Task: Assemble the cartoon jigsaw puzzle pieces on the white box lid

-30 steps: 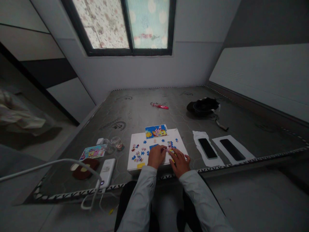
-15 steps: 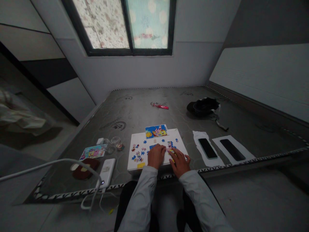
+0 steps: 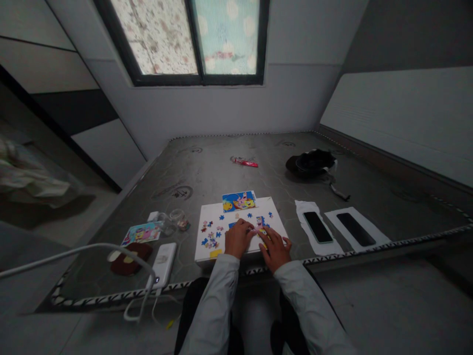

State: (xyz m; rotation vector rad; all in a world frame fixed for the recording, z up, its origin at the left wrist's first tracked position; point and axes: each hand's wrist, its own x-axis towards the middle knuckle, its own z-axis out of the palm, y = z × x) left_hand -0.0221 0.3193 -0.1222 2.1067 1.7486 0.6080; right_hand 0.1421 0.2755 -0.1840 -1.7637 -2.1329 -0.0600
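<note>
A white box [image 3: 231, 248] serves as the surface for several loose jigsaw puzzle pieces [image 3: 212, 242], mostly blue, red and pink, on its left half. My left hand [image 3: 238, 239] is closed, its fingertips pinching a small pinkish puzzle piece [image 3: 255, 230] at the partly joined puzzle [image 3: 260, 221]. Beside it, my right hand [image 3: 276, 250] lies with fingers spread and resting on the joined pieces, some yellow showing beneath. Both hands cover part of the puzzle. At the box's far edge lies a cartoon picture card [image 3: 239, 201].
To the right, two phones [image 3: 318, 227] lie on white sheets, with a dark cap [image 3: 311, 163] behind. A red packet [image 3: 245, 162] lies farther back. On the left are clear containers [image 3: 177, 217], a colourful card [image 3: 142, 232], a brown pouch [image 3: 132, 258] and a power bank [image 3: 164, 265] with a white cable.
My left hand has shifted very slightly to the left and its fingers have moved a little at the puzzle. My right hand stays nearly in place.
</note>
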